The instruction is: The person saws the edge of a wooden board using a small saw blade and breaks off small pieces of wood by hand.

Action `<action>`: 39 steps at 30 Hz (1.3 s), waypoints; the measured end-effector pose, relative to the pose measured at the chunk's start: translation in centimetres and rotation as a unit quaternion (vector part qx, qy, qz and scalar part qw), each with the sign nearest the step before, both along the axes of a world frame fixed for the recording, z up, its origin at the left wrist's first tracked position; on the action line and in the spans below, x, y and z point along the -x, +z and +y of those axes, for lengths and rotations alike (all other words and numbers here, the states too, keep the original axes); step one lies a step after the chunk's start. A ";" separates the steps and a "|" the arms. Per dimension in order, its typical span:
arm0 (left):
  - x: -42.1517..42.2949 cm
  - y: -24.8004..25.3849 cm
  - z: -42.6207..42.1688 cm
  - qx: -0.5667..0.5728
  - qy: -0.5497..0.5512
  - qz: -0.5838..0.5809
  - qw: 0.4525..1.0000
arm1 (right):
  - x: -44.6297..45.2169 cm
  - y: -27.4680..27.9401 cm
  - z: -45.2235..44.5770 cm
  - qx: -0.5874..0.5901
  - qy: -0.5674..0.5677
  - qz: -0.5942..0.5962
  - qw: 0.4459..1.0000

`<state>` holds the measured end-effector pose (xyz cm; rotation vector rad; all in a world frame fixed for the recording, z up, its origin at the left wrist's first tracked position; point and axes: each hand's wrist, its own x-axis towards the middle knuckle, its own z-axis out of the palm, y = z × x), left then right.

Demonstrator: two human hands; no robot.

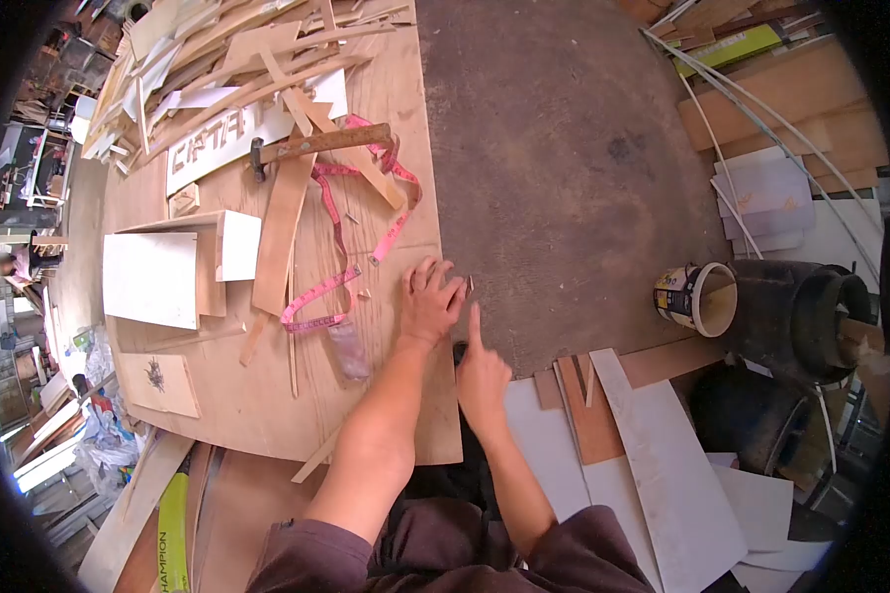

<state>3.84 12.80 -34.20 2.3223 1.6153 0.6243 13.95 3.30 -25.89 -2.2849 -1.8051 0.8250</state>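
Note:
My left hand (432, 301) rests on the right edge of the plywood tabletop (396, 405), fingers apart and slightly bent, with nothing visible in its grip. Just off its thumb is a small thin sliver (470, 285), too small to identify. My right hand (485, 381) is beside the table edge, index finger stretched toward the sliver and the other fingers curled; I see nothing in it. Left of my hands, a pink tape measure (313, 323) lies in loops near a clear plastic packet (348, 351). A wooden-handled hammer (326, 141) lies farther up on wood strips.
Wood offcuts (257, 49) are heaped at the table's far end. A white-faced box (151, 280) and a small board with nails (158, 385) are at left. On the right are a paint bucket (714, 299), black containers (786, 306) and leaning panels (663, 465).

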 end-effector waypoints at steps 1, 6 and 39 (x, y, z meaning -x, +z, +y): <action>0.0 0.1 0.0 0.001 -0.001 0.002 1.000 | -0.1 1.4 -1.0 0.045 -0.004 0.000 0.999; -0.1 -0.2 0.2 0.002 0.000 0.008 1.000 | 0.0 -1.3 1.6 0.008 -0.014 -0.001 1.000; -0.1 -0.1 0.0 -0.003 -0.007 0.031 0.999 | 0.5 -2.0 3.8 -0.046 -0.022 0.012 0.999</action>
